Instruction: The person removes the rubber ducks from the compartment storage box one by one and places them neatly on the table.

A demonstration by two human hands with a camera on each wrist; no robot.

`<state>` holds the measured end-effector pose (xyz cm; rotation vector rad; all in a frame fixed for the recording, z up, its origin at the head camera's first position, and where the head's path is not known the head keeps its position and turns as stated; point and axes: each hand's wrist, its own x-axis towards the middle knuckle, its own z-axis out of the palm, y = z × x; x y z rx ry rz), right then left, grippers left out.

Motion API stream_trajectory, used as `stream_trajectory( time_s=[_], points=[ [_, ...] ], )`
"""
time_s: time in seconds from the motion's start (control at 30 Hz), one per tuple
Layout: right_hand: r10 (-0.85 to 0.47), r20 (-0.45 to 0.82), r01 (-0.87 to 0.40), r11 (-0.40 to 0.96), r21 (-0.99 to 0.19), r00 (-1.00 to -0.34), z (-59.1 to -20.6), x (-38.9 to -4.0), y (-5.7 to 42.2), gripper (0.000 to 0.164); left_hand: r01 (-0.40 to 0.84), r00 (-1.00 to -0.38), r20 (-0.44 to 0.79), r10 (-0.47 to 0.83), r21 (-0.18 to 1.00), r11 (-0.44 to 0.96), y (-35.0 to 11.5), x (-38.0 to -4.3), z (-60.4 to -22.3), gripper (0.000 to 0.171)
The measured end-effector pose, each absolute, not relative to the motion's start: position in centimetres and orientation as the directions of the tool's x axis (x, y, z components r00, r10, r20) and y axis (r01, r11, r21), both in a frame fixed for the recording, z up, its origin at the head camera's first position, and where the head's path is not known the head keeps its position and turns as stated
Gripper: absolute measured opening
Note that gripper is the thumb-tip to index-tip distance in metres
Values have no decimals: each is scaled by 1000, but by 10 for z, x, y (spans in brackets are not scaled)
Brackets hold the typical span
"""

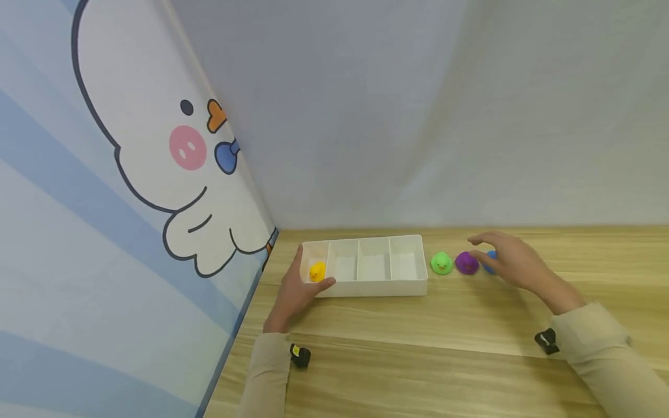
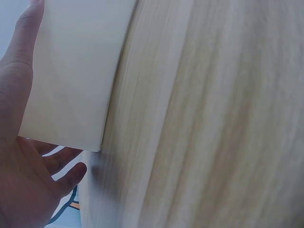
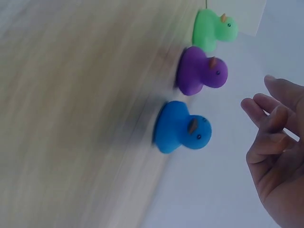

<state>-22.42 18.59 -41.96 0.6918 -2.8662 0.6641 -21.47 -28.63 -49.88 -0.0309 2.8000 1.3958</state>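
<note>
A white divided box [image 1: 373, 288] stands on the table, its compartments in a row. My left hand [image 1: 297, 290] holds its left end, thumb along the front rim and fingers around the end wall. In the left wrist view, that hand [image 2: 28, 175] wraps the box's corner. A yellow rubber duck [image 1: 317, 271] sits in the leftmost compartment. Right of the box a green duck [image 1: 441, 263], a purple duck [image 1: 467, 263] and a blue duck [image 3: 178, 128] stand in a row. My right hand [image 1: 514, 259] hovers over the blue duck, fingers loosely bent and holding nothing.
The wood-grain table [image 1: 418, 354] meets a pale grey wall [image 1: 366, 116] behind the box. On the left stands a blue-and-white panel [image 1: 130, 278] with a cartoon figure. Small black devices [image 1: 300, 355] sit at both wrists.
</note>
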Motion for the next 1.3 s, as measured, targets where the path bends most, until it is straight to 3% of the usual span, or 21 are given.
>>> stream_trajectory(
  time_s=[1.3],
  points=[
    [-512, 192, -541, 723, -430, -837, -407, -240, 96, 36, -42, -999, -31, -28, 794, 607, -284, -215, -499, 125]
  ],
)
